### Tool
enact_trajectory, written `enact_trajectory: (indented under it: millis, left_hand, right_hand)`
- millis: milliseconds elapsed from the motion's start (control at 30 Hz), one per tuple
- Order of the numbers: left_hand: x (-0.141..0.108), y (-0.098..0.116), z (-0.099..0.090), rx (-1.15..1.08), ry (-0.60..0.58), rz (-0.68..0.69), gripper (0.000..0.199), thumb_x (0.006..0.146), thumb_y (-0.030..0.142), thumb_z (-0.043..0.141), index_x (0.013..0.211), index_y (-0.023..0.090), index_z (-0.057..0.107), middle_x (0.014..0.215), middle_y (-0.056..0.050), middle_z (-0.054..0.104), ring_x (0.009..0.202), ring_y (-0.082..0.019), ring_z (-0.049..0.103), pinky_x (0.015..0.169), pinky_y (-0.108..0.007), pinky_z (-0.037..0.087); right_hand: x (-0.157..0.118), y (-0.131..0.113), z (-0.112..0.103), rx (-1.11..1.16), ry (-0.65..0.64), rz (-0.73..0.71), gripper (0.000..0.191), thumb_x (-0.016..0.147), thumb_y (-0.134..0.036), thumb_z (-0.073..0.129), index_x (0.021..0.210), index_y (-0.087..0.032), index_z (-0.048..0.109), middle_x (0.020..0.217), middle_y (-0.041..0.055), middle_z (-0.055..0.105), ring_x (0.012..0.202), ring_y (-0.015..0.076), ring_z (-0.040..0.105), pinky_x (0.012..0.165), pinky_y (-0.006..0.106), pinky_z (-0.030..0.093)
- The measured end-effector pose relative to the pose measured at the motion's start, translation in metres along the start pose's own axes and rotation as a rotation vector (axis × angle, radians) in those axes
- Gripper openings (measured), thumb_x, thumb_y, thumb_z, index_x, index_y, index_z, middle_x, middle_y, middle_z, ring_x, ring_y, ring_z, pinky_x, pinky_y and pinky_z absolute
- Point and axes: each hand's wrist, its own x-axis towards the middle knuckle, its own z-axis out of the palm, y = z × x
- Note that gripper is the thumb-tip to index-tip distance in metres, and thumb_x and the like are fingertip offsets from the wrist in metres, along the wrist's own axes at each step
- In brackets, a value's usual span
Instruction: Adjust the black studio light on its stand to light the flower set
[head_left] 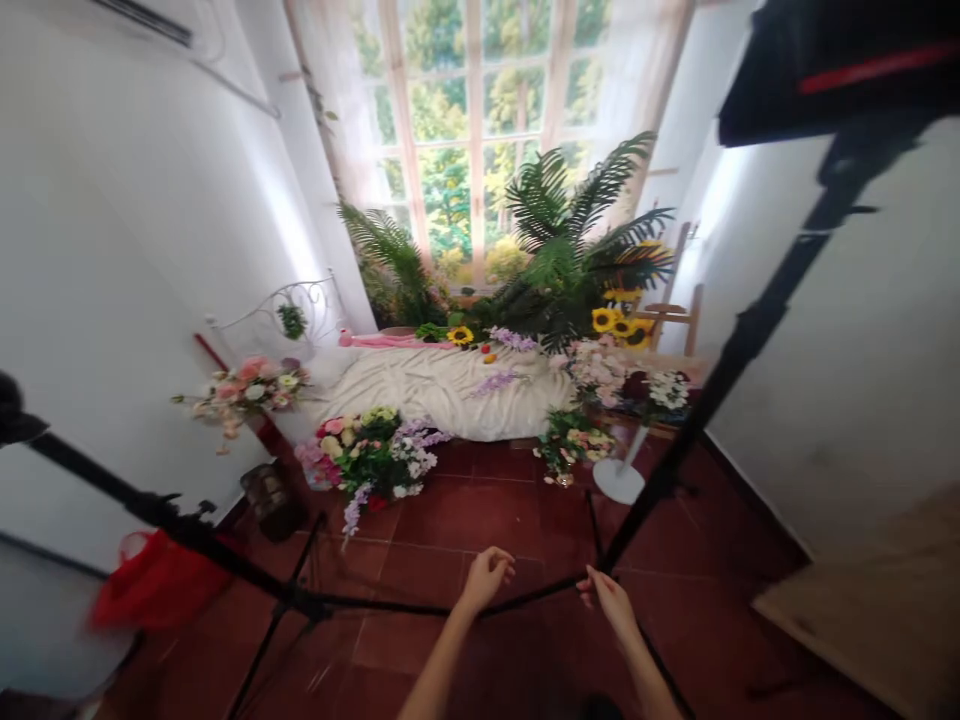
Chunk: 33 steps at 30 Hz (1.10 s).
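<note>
My left hand (487, 577) hangs in the lower middle of the view, fingers curled and thumb drawn in against them. To its right, my right hand (606, 592) is pinched closed close to the black light stand's pole (679, 440). Whether anything thin or small lies in either hand, I cannot make out. A gap separates the two hands, with the red tiled floor (465, 510) below. Ahead of them, a bed with a rumpled cream cover (442, 385) stands under a window scene (472, 130), with artificial flowers around it.
A second black stand (112, 480) slants in on the left, near a red bag (157, 590). Mixed flowers (375, 445) stand before the bed; palm leaves (577, 230) rise behind. On the right are a white round base (619, 480), a wooden easel (675, 310) and a tan board (870, 600).
</note>
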Motion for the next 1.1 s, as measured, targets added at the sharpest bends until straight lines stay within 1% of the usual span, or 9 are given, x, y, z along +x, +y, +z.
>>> enact_trajectory:
  millis: [133,267,400,500,600,667,800,933,1100]
  left_hand:
    - [0.033,0.038,0.065,0.035,-0.099,0.057,0.022,0.074,0.031,0.048,0.081,0.014,0.06,0.069,-0.003,0.066,0.059,-0.012,0.058,0.059,-0.025,0.046]
    - [0.068,0.091,0.149,0.016,-0.18,0.123,0.024,0.075,0.034,0.05,0.083,0.014,0.06,0.071,-0.004,0.065,0.06,-0.012,0.059,0.06,-0.026,0.047]
    - [0.104,0.171,0.227,-0.052,-0.292,0.313,0.029,0.078,0.038,0.053,0.087,0.012,0.061,0.076,-0.007,0.066,0.063,-0.013,0.06,0.063,-0.028,0.049]
    - [0.13,0.248,0.267,-0.046,-0.318,0.471,0.031,0.078,0.04,0.055,0.093,0.013,0.06,0.081,-0.008,0.065,0.068,-0.013,0.061,0.067,-0.027,0.05]
    - [0.148,0.329,0.289,-0.035,-0.097,0.667,0.048,0.069,0.035,0.067,0.11,0.015,0.053,0.098,-0.009,0.062,0.086,-0.015,0.06,0.078,-0.028,0.049]
    - [0.151,0.379,0.296,-0.059,0.024,0.789,0.058,0.067,0.034,0.07,0.118,0.017,0.047,0.112,-0.009,0.057,0.1,-0.017,0.057,0.086,-0.031,0.046]
    - [0.144,0.453,0.307,-0.115,0.053,0.854,0.05,0.065,0.035,0.072,0.108,0.019,0.052,0.107,-0.007,0.061,0.097,-0.016,0.059,0.084,-0.029,0.047]
    - [0.137,0.488,0.322,-0.14,-0.015,0.763,0.036,0.064,0.036,0.072,0.091,0.017,0.059,0.085,-0.003,0.066,0.077,-0.013,0.062,0.072,-0.026,0.049]
    - [0.138,0.495,0.339,-0.191,-0.086,0.639,0.031,0.066,0.041,0.069,0.081,0.015,0.062,0.066,-0.001,0.063,0.059,-0.01,0.059,0.063,-0.025,0.048]
  right_hand:
    - [0.007,-0.022,-0.057,0.106,0.056,0.104,0.042,0.052,-0.057,0.067,0.061,-0.017,0.059,0.063,0.004,0.067,0.049,0.0129,0.058,0.049,0.023,0.049]
    - [0.027,-0.06,-0.121,0.228,0.064,0.144,0.04,0.057,-0.054,0.068,0.067,-0.017,0.057,0.065,0.0018,0.066,0.053,0.0106,0.059,0.054,0.021,0.048]
    - [0.058,-0.106,-0.179,0.252,-0.005,0.133,0.04,0.065,-0.056,0.064,0.068,-0.018,0.051,0.07,0.0028,0.066,0.056,0.0108,0.059,0.058,0.022,0.048]
    - [0.081,-0.142,-0.206,0.185,-0.077,0.227,0.048,0.073,-0.066,0.048,0.076,-0.018,0.05,0.074,0.005,0.067,0.056,0.0118,0.06,0.058,0.023,0.048]
    - [0.099,-0.172,-0.214,0.176,-0.242,0.274,0.059,0.078,-0.073,0.029,0.083,-0.018,0.05,0.079,0.0069,0.067,0.06,0.0123,0.061,0.059,0.023,0.047]
    - [0.108,-0.185,-0.211,0.216,-0.35,0.257,0.06,0.079,-0.072,0.026,0.081,-0.018,0.05,0.08,0.0069,0.067,0.06,0.0117,0.06,0.058,0.022,0.045]
    - [0.119,-0.198,-0.205,0.47,-0.544,0.193,0.047,0.082,-0.063,0.038,0.063,-0.02,0.039,0.068,0.0015,0.061,0.05,0.0082,0.051,0.053,0.02,0.041]
    - [0.124,-0.2,-0.208,0.738,-0.689,0.239,0.045,0.085,-0.051,0.044,0.057,-0.02,0.029,0.06,-0.0026,0.051,0.045,0.0061,0.04,0.048,0.02,0.037]
    - [0.127,-0.197,-0.216,0.862,-0.801,0.239,0.046,0.088,-0.045,0.043,0.056,-0.02,0.023,0.05,-0.0067,0.03,0.043,0.0064,0.031,0.044,0.018,0.033]
